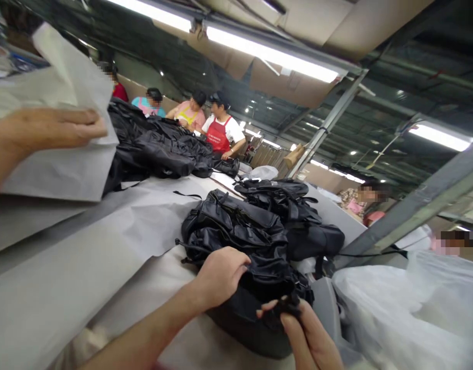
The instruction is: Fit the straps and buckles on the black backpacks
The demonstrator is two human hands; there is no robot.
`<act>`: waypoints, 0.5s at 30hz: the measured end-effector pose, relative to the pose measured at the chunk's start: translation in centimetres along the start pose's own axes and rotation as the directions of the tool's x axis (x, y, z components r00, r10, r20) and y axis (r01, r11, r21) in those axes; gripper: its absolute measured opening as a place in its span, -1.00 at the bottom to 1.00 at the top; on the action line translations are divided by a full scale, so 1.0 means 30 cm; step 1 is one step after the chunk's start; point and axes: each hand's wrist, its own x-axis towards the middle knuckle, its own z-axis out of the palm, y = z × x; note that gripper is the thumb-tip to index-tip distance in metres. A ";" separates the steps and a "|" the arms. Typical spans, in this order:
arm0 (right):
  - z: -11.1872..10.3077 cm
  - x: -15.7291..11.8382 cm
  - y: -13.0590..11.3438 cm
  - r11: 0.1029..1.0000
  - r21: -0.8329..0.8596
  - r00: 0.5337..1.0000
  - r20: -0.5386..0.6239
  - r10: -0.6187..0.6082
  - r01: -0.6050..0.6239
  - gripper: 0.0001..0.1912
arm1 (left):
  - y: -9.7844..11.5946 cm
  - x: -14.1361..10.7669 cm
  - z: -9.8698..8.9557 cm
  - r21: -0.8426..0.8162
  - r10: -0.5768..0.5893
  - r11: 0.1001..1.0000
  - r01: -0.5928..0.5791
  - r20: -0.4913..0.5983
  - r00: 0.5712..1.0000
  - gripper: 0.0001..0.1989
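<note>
A black, leather-like backpack (255, 329) lies on the table in front of me, its dark mouth open toward me. My left hand (223, 272) is closed on the edge of that mouth, fingertips pinching the material. At the other side of the opening my right hand (308, 326) is closed on a small bunched black part of the backpack; whether it is a cord or a strap I cannot make out. A short cord end (178, 241) sticks out at the bag's left side. Further black backpacks (313, 239) lie right behind it.
At the left, another person's hand (67, 126) holds a large white paper sheet (67, 169). More paper (116, 246) covers the table. Black bags (159, 149) are heaped behind. Clear plastic (406, 308) and a metal post (414, 205) stand right. Several co-workers (221, 128) are farther back.
</note>
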 end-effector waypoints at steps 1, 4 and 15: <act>0.004 0.056 0.001 0.999 0.037 0.999 0.019 0.034 -0.035 -0.60 | -0.033 0.054 0.026 0.061 -0.019 0.998 0.015 0.074 0.997 -0.73; 0.036 0.220 0.053 0.987 0.118 0.991 0.097 0.095 -0.107 -0.52 | -0.146 0.176 0.103 0.102 -0.068 0.993 0.054 0.138 0.988 -0.78; 0.174 0.425 0.398 0.970 -0.130 0.972 0.090 0.219 -0.206 -0.56 | -0.321 0.379 0.072 -0.039 -0.013 0.999 0.006 -0.170 0.985 -0.35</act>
